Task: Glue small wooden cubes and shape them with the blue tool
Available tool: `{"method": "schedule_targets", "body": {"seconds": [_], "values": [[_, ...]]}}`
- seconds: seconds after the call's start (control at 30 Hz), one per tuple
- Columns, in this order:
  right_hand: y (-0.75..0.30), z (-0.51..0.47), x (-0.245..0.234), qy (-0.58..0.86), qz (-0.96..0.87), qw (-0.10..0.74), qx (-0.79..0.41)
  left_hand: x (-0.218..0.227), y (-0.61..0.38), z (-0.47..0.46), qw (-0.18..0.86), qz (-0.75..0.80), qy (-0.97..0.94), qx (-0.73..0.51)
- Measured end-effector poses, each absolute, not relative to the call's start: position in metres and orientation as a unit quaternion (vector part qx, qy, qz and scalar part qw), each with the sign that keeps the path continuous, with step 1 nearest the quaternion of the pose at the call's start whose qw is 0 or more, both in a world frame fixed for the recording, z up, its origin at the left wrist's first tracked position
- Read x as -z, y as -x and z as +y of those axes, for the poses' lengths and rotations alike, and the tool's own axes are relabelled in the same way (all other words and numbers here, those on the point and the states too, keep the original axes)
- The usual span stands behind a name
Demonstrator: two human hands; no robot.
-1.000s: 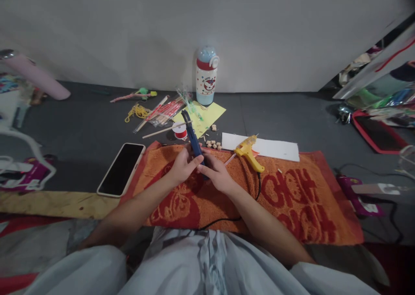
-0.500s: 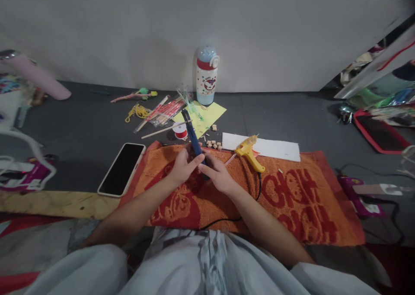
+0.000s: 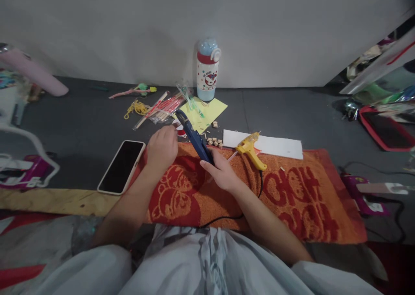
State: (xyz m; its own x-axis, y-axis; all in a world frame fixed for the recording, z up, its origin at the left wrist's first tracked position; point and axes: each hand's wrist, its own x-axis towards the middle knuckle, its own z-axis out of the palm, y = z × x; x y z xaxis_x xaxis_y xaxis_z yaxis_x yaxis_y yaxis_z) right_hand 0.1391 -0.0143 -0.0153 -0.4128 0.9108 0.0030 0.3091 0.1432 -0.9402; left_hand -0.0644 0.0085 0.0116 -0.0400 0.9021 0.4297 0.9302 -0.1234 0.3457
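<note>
A dark blue cutter-like hand tool [image 3: 195, 137] slants up and away from my right hand [image 3: 222, 170], which is closed around its lower end. Its exact kind is hard to make out. My left hand [image 3: 163, 147] is to the left of the tool, back of the hand up and fingers curled. Whatever those fingers hold is hidden. Partly behind the left fingertips and the tool shows a spool of red ribbon [image 3: 180, 130]. Small cut wooden pieces [image 3: 215, 142] lie just beyond the right hand, and a yellow glue gun [image 3: 250, 150] rests to its right.
Under my hands spreads an orange towel [image 3: 227, 200]. A phone [image 3: 122, 167] lies left, a white strip [image 3: 282, 147] right. Behind are a bottle [image 3: 207, 72], yellow paper [image 3: 215, 109], packaged sticks [image 3: 165, 107] and yellow cord [image 3: 138, 108]. The glue gun's cord [image 3: 223, 218] crosses the towel.
My left hand has let go of the tool and moved left beside the spool. The thin wooden stick that crossed the tool's tip is out of sight. My right hand still holds the tool.
</note>
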Motion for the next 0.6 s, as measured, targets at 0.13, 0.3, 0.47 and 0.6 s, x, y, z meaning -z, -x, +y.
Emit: {"method": "schedule_targets", "body": {"seconds": [0.13,0.3,0.47,0.6], "values": [[-0.1359,-0.0168,0.0161,0.437,-0.689,0.304,-0.492,-0.0083,0.0688,0.0110,0.026,-0.687,0.685,0.242],[-0.1326,-0.0178,0.0192,0.441,-0.677,0.308,-0.502,-0.0052,0.0656,0.0085,0.011,-0.674,0.677,0.296],[-0.1324,-0.0182,0.0196,0.446,-0.677,0.307,-0.499,-0.0082,0.0596,0.0065,-0.014,-0.686,0.661,0.304],[-0.1381,-0.0168,0.0144,0.424,-0.673,0.307,-0.523,-0.0103,0.0626,0.0068,-0.021,-0.679,0.667,0.306]]}}
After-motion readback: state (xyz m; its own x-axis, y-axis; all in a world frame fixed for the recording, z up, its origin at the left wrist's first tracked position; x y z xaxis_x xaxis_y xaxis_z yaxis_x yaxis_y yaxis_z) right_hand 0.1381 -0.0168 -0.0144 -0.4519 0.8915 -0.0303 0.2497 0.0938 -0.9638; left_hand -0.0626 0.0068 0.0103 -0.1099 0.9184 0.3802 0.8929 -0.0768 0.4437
